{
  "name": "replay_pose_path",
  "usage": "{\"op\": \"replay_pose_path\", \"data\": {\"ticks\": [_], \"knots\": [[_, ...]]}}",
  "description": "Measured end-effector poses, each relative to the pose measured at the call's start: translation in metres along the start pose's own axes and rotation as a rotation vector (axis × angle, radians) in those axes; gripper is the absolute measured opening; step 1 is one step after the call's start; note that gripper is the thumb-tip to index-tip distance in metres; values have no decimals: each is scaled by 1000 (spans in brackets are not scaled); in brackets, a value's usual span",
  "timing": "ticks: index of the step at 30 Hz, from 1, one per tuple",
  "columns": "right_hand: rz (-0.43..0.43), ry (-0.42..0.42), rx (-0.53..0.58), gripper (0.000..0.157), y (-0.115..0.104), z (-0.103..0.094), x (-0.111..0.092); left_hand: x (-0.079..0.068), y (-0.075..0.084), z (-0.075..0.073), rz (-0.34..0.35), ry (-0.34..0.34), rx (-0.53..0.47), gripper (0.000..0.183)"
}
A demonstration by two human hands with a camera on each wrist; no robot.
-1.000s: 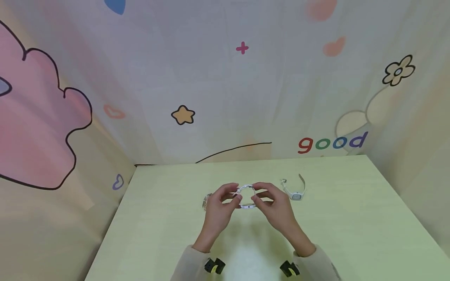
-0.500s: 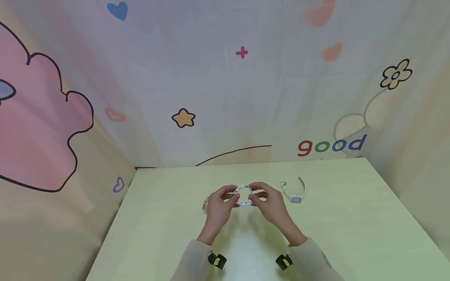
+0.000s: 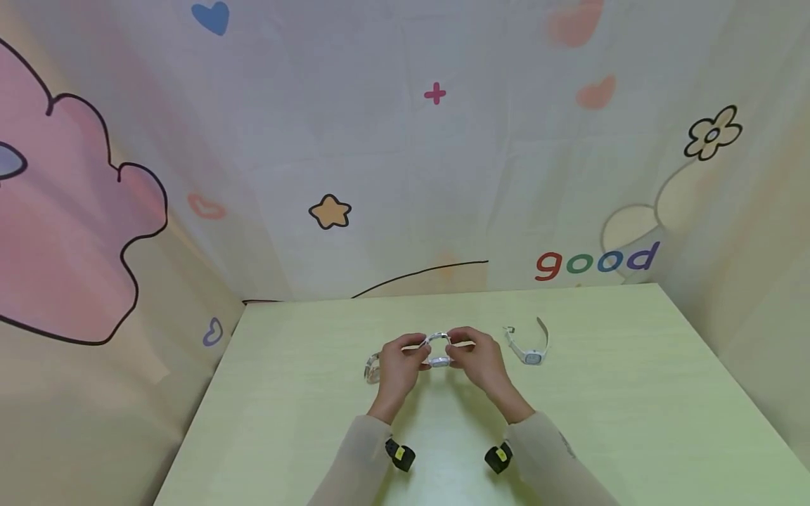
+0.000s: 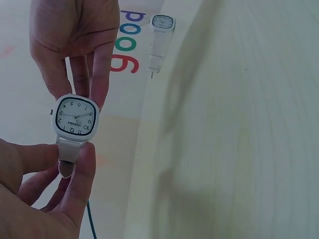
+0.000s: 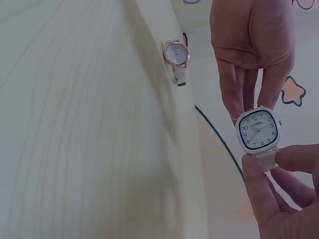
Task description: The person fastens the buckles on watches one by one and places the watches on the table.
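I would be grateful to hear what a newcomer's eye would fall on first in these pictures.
Probably the large pink shape on the left of the backdrop, with the colourful word "good" low on the right. Then the white watch held between the left hand and the right hand, above the table. On the table lie a rose-rimmed watch beside the left hand and a pale watch beyond the right hand.

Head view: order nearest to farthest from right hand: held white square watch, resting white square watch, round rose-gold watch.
1. Held white square watch: gripped by the right hand.
2. Resting white square watch: on the table, right of that hand.
3. Round rose-gold watch: left, beside the left hand.
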State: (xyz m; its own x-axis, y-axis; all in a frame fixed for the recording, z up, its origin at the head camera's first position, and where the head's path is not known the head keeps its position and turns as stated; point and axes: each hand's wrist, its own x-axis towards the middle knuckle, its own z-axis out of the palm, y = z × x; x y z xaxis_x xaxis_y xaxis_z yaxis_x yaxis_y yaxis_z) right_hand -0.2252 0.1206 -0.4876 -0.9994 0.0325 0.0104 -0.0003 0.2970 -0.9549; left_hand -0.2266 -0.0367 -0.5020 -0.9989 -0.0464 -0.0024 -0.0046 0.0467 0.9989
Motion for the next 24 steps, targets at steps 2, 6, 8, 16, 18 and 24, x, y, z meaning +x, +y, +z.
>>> {"op": "replay_pose_path", "data": {"ticks": [2,6,8,16,18,24], "knots": [[29,-4,9,26,3,2,3,2,-3,1,-16,14,10,20],[51,3,1,24,11,4,8,6,-9,4,-43,11,40,21],[64,8,-14,23,14,5,10,7,-11,5,-55,4,59,22],[96,17,-72,23,22,10,16,14,-23,6,-91,24,99,20],[93,19,-110,22,24,10,18,14,-25,7,-98,31,117,19],[96,29,-176,19,31,11,21,15,-27,8,-85,42,182,16]]}}
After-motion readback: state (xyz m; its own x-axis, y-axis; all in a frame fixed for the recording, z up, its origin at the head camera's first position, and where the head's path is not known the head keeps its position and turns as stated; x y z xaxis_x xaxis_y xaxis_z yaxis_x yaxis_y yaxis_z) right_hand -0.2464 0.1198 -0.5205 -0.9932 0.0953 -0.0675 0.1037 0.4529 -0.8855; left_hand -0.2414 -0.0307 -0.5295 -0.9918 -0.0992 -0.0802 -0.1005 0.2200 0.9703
